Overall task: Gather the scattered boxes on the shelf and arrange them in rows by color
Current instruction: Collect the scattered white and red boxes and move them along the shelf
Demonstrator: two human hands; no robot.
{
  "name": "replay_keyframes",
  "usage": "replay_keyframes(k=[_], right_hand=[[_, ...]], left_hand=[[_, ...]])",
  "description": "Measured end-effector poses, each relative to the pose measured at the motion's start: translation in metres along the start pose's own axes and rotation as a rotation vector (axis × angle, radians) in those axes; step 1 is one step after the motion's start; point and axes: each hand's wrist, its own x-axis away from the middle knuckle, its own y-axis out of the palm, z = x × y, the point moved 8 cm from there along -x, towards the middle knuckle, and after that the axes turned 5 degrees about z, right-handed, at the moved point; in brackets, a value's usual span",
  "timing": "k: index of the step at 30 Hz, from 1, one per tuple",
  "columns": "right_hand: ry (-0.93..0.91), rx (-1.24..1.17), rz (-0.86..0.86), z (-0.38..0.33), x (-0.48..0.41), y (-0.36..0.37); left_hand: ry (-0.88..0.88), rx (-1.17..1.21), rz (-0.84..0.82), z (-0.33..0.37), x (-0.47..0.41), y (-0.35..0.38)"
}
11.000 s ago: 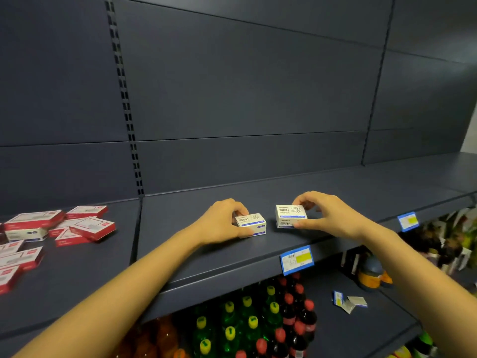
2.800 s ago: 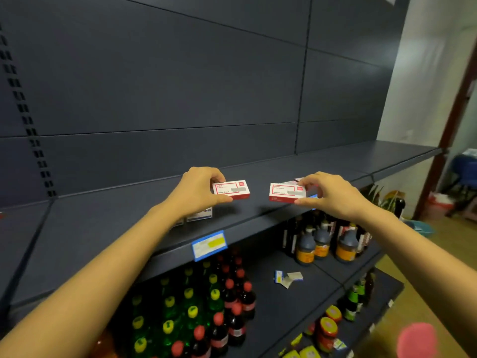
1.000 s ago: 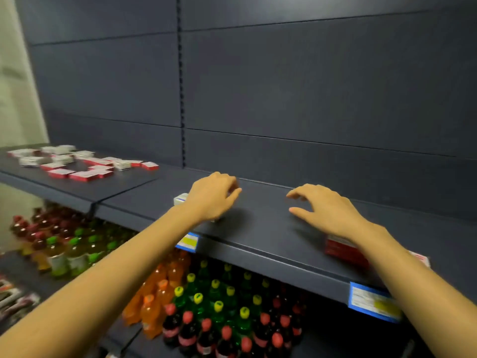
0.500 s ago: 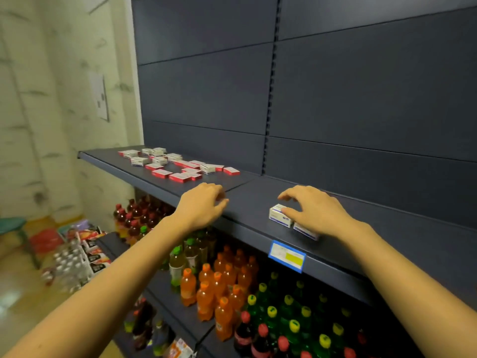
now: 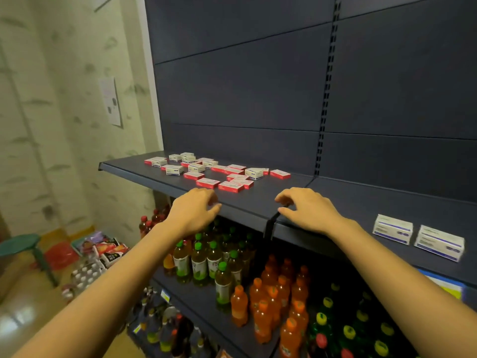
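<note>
Several small red boxes (image 5: 230,186) and white-and-blue boxes (image 5: 254,173) lie scattered on the left section of the dark shelf (image 5: 260,202). Two white-and-blue boxes (image 5: 392,229) stand side by side near the front edge at the right. My left hand (image 5: 193,210) hovers at the shelf's front edge just below the red boxes, fingers loosely curled, holding nothing. My right hand (image 5: 307,209) hovers over the front edge at the joint between shelf sections, fingers loosely bent and empty.
Below the shelf stand rows of drink bottles (image 5: 268,288), green-capped and orange. A papered wall (image 5: 64,112) closes off the left side. A green stool (image 5: 20,248) and packaged goods (image 5: 103,250) sit on the floor at the lower left.
My view and both hands have swung left toward the scattered pile. The two white-and-blue boxes that were at my right hand now lie off to the right.
</note>
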Motion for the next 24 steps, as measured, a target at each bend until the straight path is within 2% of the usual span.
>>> replay_keyframes(k=[6,15,21,24], right_hand=[[0.03,0.061,-0.029,-0.009,-0.058,0.028],[0.086,0.062,-0.164,0.002,-0.163,0.086],[0.057,0.096,-0.244,0.009,-0.19,0.106],[0.044,0.142,-0.258,0.015,-0.195,0.099]], left_hand=[[0.037,0.025,0.002,-0.03,-0.036,0.017],[0.134,-0.007,0.026,-0.052,-0.101,0.053],[0.188,0.075,0.066,-0.057,-0.128,0.066],[0.22,0.113,0.03,-0.055,-0.139,0.071]])
